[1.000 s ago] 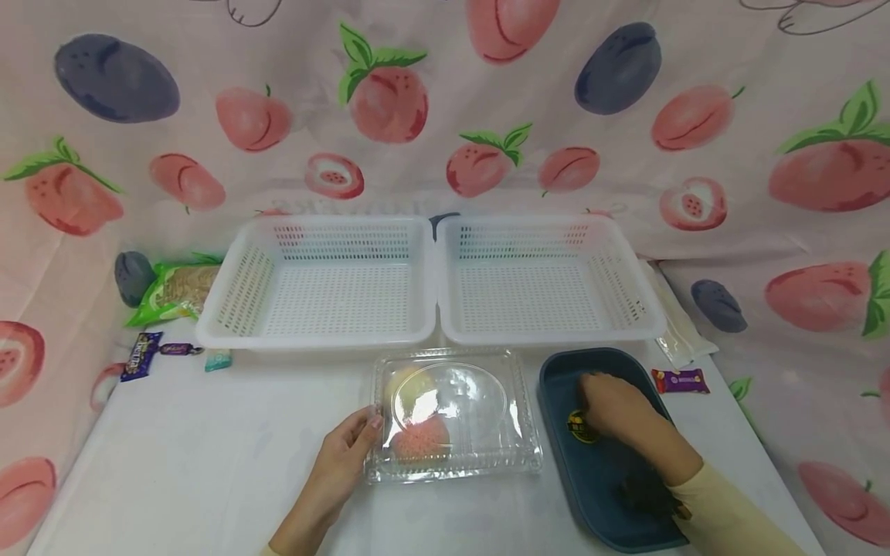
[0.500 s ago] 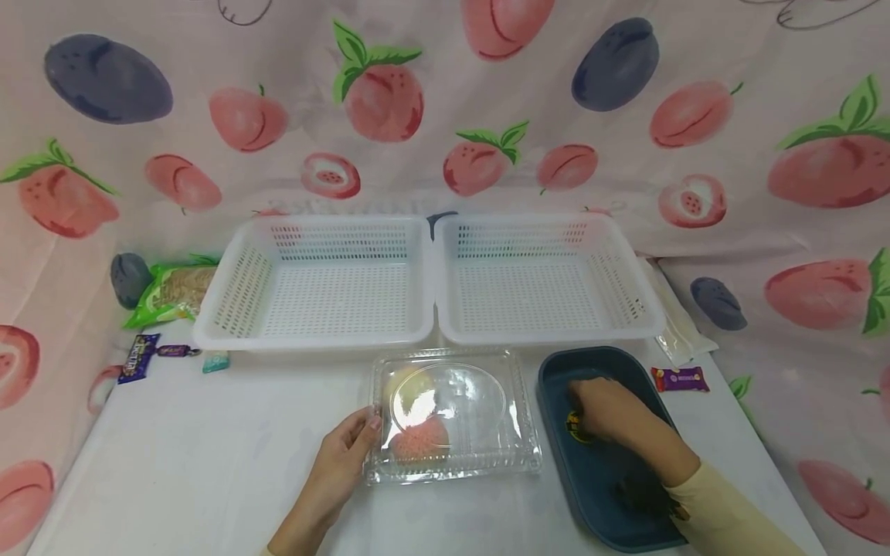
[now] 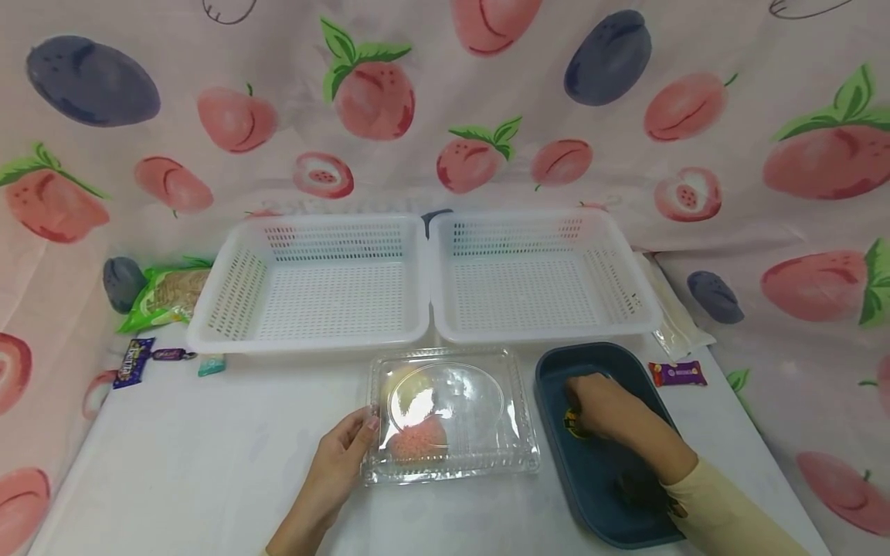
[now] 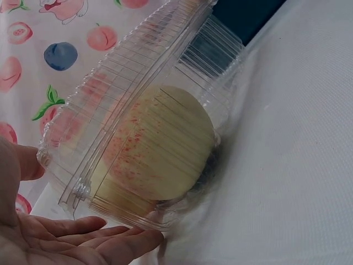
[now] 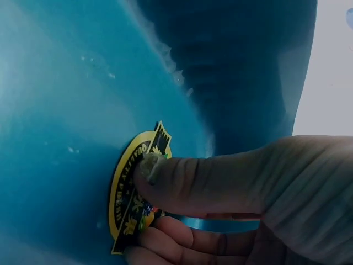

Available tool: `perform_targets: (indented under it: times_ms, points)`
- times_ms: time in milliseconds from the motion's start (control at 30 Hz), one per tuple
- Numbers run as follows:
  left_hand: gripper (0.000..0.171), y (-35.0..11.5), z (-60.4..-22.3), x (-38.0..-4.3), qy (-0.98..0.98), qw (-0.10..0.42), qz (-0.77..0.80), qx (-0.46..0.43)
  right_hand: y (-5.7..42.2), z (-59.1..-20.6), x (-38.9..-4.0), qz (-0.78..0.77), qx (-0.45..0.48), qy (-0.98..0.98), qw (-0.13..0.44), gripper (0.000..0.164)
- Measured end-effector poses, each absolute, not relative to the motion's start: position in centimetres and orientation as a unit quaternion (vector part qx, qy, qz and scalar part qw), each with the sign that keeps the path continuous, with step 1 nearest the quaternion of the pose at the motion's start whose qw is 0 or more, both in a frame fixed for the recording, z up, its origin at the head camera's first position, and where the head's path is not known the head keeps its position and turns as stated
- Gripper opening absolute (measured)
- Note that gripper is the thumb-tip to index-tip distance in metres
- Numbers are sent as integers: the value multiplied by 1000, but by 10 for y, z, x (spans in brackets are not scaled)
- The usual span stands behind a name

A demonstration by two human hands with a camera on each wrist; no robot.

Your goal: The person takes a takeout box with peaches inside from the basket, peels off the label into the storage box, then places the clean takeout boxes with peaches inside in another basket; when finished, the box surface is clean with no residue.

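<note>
My left hand (image 3: 338,455) holds the left edge of a clear plastic clamshell box (image 3: 480,455). Its lid is down. Inside, at the left, are a reddish round fruit (image 3: 419,442) and a yellowish one (image 3: 406,384) behind it; close up, a peach-like fruit (image 4: 165,143) shows red speckles. In the left wrist view the thumb touches the lid corner and the fingers lie along the bottom edge. My right hand (image 3: 615,409), inside the blue tray (image 3: 556,455), pinches an oval black-and-yellow fruit sticker (image 5: 124,193) between thumb and fingers. The sticker lies close to the tray floor.
Two white perforated baskets (image 3: 313,341) stand side by side behind the box. Small wrapped snacks (image 3: 132,363) and a green bag (image 3: 174,297) lie at the left. Right of the tray are a purple wrapped bar (image 3: 677,374) and a clear packet (image 3: 674,324).
My right hand has shifted slightly left over the sticker, covering a little more of it. The left hand and the box stay put; the head view has moved slightly.
</note>
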State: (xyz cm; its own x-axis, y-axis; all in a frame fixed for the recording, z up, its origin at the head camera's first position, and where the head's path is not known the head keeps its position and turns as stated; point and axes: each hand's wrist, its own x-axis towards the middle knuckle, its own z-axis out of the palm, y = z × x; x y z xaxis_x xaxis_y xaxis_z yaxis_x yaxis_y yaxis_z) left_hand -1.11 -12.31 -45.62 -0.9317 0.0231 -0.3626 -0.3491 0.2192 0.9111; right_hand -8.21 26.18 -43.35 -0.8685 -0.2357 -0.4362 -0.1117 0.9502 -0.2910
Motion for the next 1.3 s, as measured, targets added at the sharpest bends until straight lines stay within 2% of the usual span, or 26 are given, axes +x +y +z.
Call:
perform_targets:
  times_ms: [100, 233, 300, 367, 567, 667, 833, 1000, 1167, 1300]
  points:
    - [63, -124, -456, -11, 765, 150, 617, -107, 260, -433, -85, -116, -87, 958, 247, 24]
    - [64, -124, -456, -11, 762, 149, 621, -108, 258, -432, -89, -100, -89, 957, 259, 57]
    - [63, -124, -457, -12, 760, 148, 623, -108, 259, -432, -89, -104, -91, 955, 263, 65]
    - [63, -124, -457, -12, 759, 149, 625, -110, 262, -432, -89, -114, -96, 953, 263, 63]
    - [62, -124, -457, -11, 760, 148, 624, -103, 271, -422, -87, -181, -130, 945, 241, 24]
    - [61, -124, -457, -11, 759, 145, 626, -103, 271, -407, -87, -190, -153, 944, 220, 21]
    - [60, -125, -458, -11, 756, 143, 630, -104, 266, -379, -91, -212, -166, 952, 148, 29]
    - [61, -125, -457, -10, 757, 144, 628, -108, 268, -360, -98, -267, -137, 952, 55, 28]
    - [64, -124, -457, -9, 756, 145, 628, -111, 279, -354, -109, -304, -98, 945, -65, 30]
    - [65, -124, -458, -9, 756, 145, 628, -113, 295, -358, -119, -324, -33, 938, -120, 34]
